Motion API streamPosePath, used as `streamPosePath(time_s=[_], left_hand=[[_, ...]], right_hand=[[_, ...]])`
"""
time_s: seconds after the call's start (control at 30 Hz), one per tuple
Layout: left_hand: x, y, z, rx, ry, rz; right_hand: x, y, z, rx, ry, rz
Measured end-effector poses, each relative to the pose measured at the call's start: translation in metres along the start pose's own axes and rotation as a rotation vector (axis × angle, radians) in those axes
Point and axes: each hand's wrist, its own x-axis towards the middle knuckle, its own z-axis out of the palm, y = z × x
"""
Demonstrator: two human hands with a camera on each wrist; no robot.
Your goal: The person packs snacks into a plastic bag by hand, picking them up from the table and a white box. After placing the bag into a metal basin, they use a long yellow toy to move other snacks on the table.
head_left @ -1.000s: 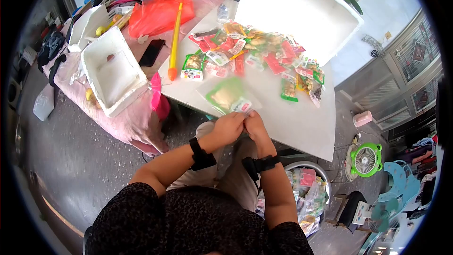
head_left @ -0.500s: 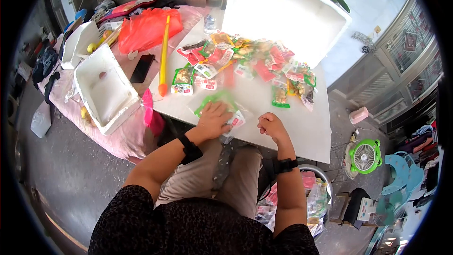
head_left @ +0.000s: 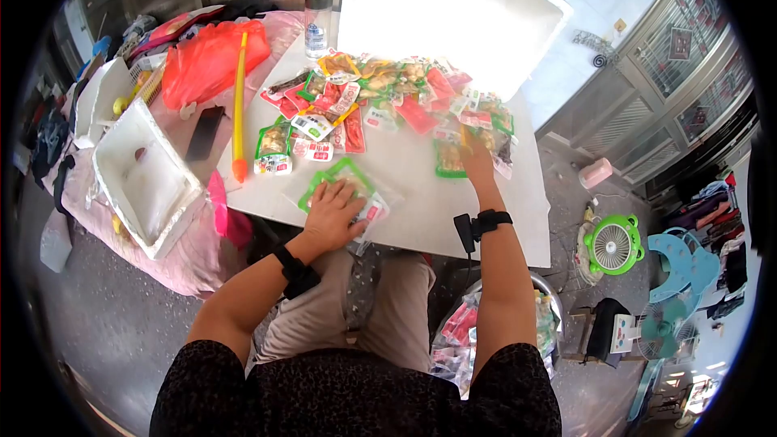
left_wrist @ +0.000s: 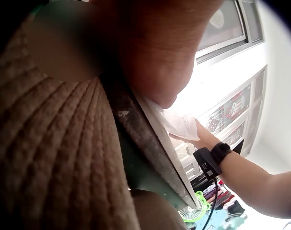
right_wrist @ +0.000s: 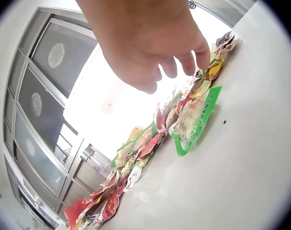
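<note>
A clear bag with a green border lies at the front edge of the white table. My left hand rests flat on it, fingers spread. My right hand is stretched forward to the right end of a pile of snack packets. In the right wrist view its fingers hang loosely bent above the packets, with nothing held in them. Nearest to it is a green-edged packet with pale pieces inside. The left wrist view shows only the heel of the left hand at the table edge.
A large white foam box stands behind the pile, a lidded bottle beside it. Leftward lie a yellow stick, a phone and a smaller foam box. A metal basin of packets sits below at right.
Both hands were together at the bag's edge. They parted; my left hand settled flat on the bag, and my right hand moved forward to the packets. The view has shifted too.
</note>
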Motion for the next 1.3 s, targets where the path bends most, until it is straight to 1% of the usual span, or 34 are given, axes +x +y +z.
streamPosePath(time_s=[0.03,0.13,0.23,0.33,0.43,0.5,0.6,0.67,0.83,0.93,1.03,1.07,1.13,1.23,1.3], left_hand=[[0.000,0.000,0.001,0.005,-0.002,-0.002],[-0.001,-0.001,0.003,0.007,-0.003,-0.006],[-0.001,-0.002,0.004,0.018,-0.036,-0.017],[0.000,-0.002,0.004,0.025,-0.045,-0.017],[0.000,-0.003,0.004,0.028,-0.041,-0.013],[0.000,-0.003,0.003,0.023,-0.039,-0.010],[0.001,-0.002,0.002,0.014,-0.032,-0.009],[0.001,-0.002,0.001,0.010,-0.033,-0.006],[0.001,0.000,-0.001,0.004,-0.020,-0.015],[0.003,0.000,-0.001,-0.006,-0.022,-0.008],[0.002,0.000,-0.002,-0.009,-0.024,-0.006],[0.002,0.000,-0.002,-0.009,-0.023,-0.007],[0.002,-0.001,-0.001,-0.008,-0.013,-0.003],[0.002,-0.001,0.001,-0.004,0.003,-0.002],[0.002,-0.001,0.001,-0.002,0.009,0.001]], right_hand=[[0.007,0.000,0.011,-0.049,0.046,-0.122],[0.025,-0.010,0.032,-0.229,-0.230,0.035],[0.033,-0.014,0.049,-0.323,-0.235,0.038],[0.041,-0.017,0.062,-0.355,-0.219,-0.065],[0.055,-0.023,0.075,-0.392,-0.442,0.000],[0.054,-0.035,0.077,-0.369,-0.546,0.038],[0.056,-0.047,0.086,-0.236,-0.671,0.079],[0.051,-0.051,0.093,-0.206,-0.691,0.079],[0.044,-0.080,0.085,-0.378,-0.602,0.011],[0.043,-0.070,0.087,-0.456,-0.551,-0.056],[0.037,-0.052,0.089,-0.451,-0.475,-0.144],[0.034,-0.045,0.087,-0.481,-0.552,-0.152],[0.029,-0.047,0.068,-0.539,-0.705,-0.173],[0.010,-0.056,0.024,-0.440,-0.653,-0.278],[-0.003,-0.048,0.003,-0.470,-0.651,-0.244]])
